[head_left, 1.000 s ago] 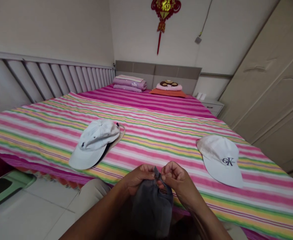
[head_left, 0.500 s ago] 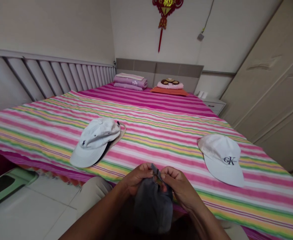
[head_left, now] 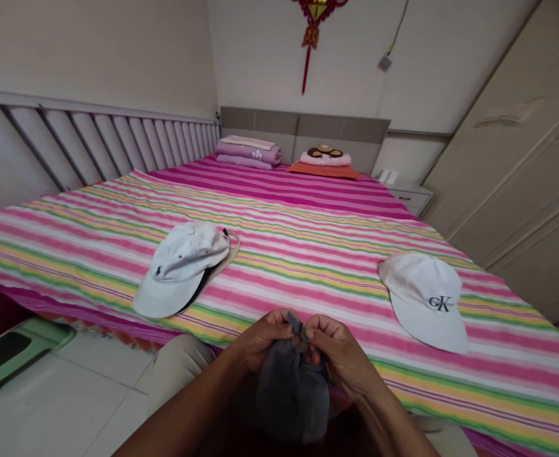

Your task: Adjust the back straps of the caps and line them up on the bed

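A dark grey cap (head_left: pixel 293 397) hangs between my hands at the bottom centre, its back strap (head_left: pixel 297 325) uppermost. My left hand (head_left: pixel 269 336) pinches the strap's left end between thumb and fingers. On the other side, my right hand (head_left: pixel 331 343) grips the strap near its fastening. Through the opening under the strap, some fingertips show. The cap's lower part lies in shadow, and its brim cannot be made out. On the bed to the left rests a white cap (head_left: pixel 184 260) with a small dark logo, with another brim showing beneath it. A white cap with CK letters (head_left: pixel 425 295) lies to the right.
A striped sheet (head_left: pixel 308 254) covers the bed. Folded purple bedding (head_left: pixel 248 153) and a pink pillow on orange cloth (head_left: pixel 324 166) sit by the headboard (head_left: pixel 260 124). A green stool (head_left: pixel 32 346) stands on the tiled floor at left; a nightstand (head_left: pixel 410 197) stands far right.
Both hands stay on the grey cap's strap, with only slight finger shifts. The strap sits a little differently between them. The two white caps have not moved; the view has tilted slightly.
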`<state>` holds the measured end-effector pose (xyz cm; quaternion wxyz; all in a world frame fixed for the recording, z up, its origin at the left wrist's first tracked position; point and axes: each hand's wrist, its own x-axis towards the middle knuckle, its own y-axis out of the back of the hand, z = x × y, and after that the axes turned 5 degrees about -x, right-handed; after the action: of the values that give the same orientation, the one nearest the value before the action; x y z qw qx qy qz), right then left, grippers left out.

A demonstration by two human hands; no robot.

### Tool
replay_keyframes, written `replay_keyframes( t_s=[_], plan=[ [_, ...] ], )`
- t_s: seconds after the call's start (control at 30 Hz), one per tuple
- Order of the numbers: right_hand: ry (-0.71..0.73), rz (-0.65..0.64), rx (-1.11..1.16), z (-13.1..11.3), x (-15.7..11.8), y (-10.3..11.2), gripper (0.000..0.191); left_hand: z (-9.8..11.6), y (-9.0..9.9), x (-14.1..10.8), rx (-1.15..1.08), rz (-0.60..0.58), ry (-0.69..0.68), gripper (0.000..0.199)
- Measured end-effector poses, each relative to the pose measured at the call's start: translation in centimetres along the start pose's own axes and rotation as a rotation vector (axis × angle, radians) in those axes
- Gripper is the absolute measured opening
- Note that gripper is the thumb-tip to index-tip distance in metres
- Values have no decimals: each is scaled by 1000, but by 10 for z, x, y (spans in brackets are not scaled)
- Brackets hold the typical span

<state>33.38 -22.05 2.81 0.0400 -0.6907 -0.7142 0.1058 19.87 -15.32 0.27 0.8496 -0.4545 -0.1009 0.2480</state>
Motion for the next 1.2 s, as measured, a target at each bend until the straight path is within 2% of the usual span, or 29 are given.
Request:
replay_keyframes(
  t_s=[0.17, 0.67, 0.77, 0.93, 1.1, 1.2],
  plan=[
    [1, 58, 8, 4, 2, 0, 20, -1, -1, 1, 8, -43, -17, 21],
    [66, 84, -116, 8, 4, 4, 23, 2, -1, -2, 82, 31, 52, 16],
    [58, 105, -62, 8, 4, 4, 23, 1, -3, -3, 78, 48, 11, 18],
    [38, 76, 52, 12, 5, 2, 26, -1, -2, -4, 108, -1, 42, 22],
    [33, 99, -37, 9, 4, 2, 26, -4, 2, -2, 80, 90, -1, 18],
    [96, 141, -214, 3, 5, 4, 22, -4, 0, -1, 89, 117, -2, 15]
  ],
)
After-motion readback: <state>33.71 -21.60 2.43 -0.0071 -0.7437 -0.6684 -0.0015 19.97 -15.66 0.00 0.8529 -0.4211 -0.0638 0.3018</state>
